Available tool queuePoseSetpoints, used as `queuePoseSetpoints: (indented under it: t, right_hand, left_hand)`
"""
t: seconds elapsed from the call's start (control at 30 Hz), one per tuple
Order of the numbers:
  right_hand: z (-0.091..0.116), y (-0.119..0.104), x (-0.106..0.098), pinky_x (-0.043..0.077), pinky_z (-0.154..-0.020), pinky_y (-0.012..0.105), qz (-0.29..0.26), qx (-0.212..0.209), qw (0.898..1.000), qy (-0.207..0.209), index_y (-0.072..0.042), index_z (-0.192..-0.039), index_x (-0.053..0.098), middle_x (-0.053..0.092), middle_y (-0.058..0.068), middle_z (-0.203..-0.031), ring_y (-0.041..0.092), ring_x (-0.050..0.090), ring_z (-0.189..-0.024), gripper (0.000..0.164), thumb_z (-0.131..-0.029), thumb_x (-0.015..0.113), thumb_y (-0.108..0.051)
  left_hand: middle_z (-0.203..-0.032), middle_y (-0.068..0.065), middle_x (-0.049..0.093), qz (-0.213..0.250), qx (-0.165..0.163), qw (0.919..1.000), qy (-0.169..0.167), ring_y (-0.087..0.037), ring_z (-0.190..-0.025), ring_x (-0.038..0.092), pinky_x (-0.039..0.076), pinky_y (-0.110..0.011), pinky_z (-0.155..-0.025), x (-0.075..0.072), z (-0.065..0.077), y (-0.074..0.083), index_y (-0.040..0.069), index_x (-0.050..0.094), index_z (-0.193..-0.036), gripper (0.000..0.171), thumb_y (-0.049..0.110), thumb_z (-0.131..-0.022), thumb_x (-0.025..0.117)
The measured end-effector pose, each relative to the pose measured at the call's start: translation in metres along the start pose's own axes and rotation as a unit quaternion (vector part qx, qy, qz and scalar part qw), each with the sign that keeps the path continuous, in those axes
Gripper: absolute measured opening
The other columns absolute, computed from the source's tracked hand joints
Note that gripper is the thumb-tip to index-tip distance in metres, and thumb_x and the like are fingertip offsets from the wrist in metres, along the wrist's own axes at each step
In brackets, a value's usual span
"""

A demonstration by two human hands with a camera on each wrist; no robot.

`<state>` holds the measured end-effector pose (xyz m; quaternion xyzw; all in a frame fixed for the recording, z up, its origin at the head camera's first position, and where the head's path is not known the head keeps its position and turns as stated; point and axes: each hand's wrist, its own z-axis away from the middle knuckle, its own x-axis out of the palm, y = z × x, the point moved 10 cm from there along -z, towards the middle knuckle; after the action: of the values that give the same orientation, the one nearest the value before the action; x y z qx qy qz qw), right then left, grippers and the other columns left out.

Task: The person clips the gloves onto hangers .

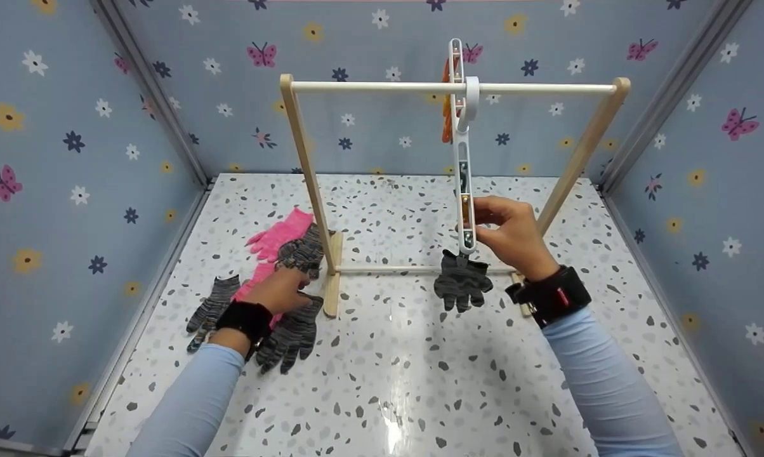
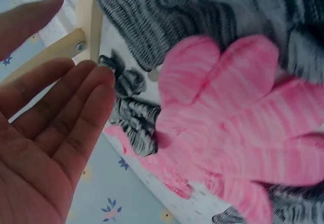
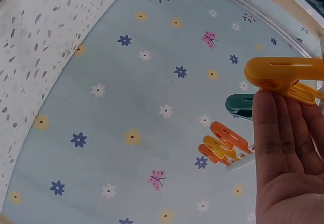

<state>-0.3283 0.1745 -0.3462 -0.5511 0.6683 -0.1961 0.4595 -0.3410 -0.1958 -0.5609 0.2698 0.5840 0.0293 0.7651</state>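
My left hand (image 1: pixel 276 291) reaches over the gloves on the left, thumb and fingers apart with nothing between them. In the left wrist view, a pink glove (image 2: pixel 202 117) lies beside it, among grey striped gloves (image 2: pixel 147 11). On the right, the fingers of my right hand (image 1: pixel 514 238) bend toward the near end of a white clip hanger (image 1: pixel 462 146). Its fingertips meet a yellow clip (image 3: pixel 283 74) on that hanger; the thumb's contact is hidden in the right wrist view. A dark grey glove (image 1: pixel 462 282) hangs from the near end.
The hanger hooks over the top bar (image 1: pixel 369 87) of a wooden rack. Orange cloth (image 1: pixel 447 117) hangs at its far end. More clips, including a green one (image 3: pixel 239 105) and an orange one (image 3: pixel 230 135), line it. Patterned walls (image 1: pixel 39 209) enclose the speckled table (image 1: pixel 382 362).
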Motion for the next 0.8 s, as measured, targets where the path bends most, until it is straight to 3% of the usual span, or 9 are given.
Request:
queuePoseSetpoints:
  t: [0.27,0.37,0.43,0.57,0.63,0.8]
  right_hand:
    - [0.002,0.004,-0.005,0.060,-0.089,0.016,0.006,0.009,1.000,0.003,0.013,-0.115,0.077,0.079,0.029,-0.106,0.001,0.074,-0.090,0.028,-0.086,0.078,0.015]
    - [0.002,0.004,-0.006,0.060,-0.088,0.016,0.004,0.014,1.000,0.002,0.013,-0.115,0.076,0.079,0.029,-0.107,-0.002,0.072,-0.089,0.029,-0.086,0.079,0.014]
    - [0.002,0.003,-0.007,0.060,-0.087,0.016,0.006,0.016,1.000,0.003,0.011,-0.115,0.077,0.079,0.028,-0.106,0.000,0.073,-0.089,0.029,-0.086,0.080,0.013]
    - [0.003,0.003,-0.008,0.061,-0.087,0.017,0.010,0.014,1.000,0.000,0.011,-0.115,0.077,0.079,0.027,-0.106,0.011,0.077,-0.090,0.029,-0.087,0.080,0.013]
    - [0.003,0.003,-0.008,0.061,-0.086,0.017,0.011,0.012,1.000,-0.001,0.011,-0.115,0.077,0.079,0.027,-0.106,0.016,0.078,-0.091,0.029,-0.087,0.079,0.013]
    - [0.003,0.003,-0.009,0.062,-0.088,0.018,0.005,0.007,1.000,-0.001,0.012,-0.115,0.077,0.079,0.028,-0.107,0.014,0.078,-0.091,0.028,-0.087,0.080,0.014]
  left_hand:
    - [-0.132,-0.034,0.070,-0.009,-0.049,0.9986,0.014,-0.050,-0.124,0.067,0.055,-0.061,-0.107,0.010,-0.004,-0.014,-0.015,0.065,-0.134,0.047,0.013,-0.098,0.077]
    - [-0.122,-0.031,0.073,-0.014,-0.051,0.9983,0.025,-0.048,-0.113,0.071,0.058,-0.060,-0.100,0.009,-0.006,-0.015,-0.014,0.068,-0.126,0.041,0.012,-0.096,0.080]
    - [-0.106,-0.026,0.074,-0.016,-0.053,0.9980,0.030,-0.041,-0.095,0.072,0.060,-0.055,-0.087,0.008,-0.007,-0.015,-0.011,0.070,-0.111,0.031,0.011,-0.093,0.082]
    - [-0.077,-0.010,0.060,-0.013,-0.051,0.9983,0.027,-0.025,-0.067,0.052,0.047,-0.042,-0.063,0.010,-0.011,-0.019,0.001,0.062,-0.086,0.022,0.009,-0.089,0.082]
    - [-0.074,-0.006,0.055,-0.012,-0.050,0.9983,0.027,-0.022,-0.065,0.047,0.042,-0.039,-0.061,0.013,-0.014,-0.024,0.004,0.057,-0.082,0.025,0.009,-0.088,0.081]
    - [-0.079,-0.010,0.061,0.002,-0.071,0.9974,0.009,-0.025,-0.068,0.052,0.047,-0.042,-0.064,0.020,-0.016,-0.031,0.001,0.062,-0.087,0.023,0.013,-0.089,0.081]
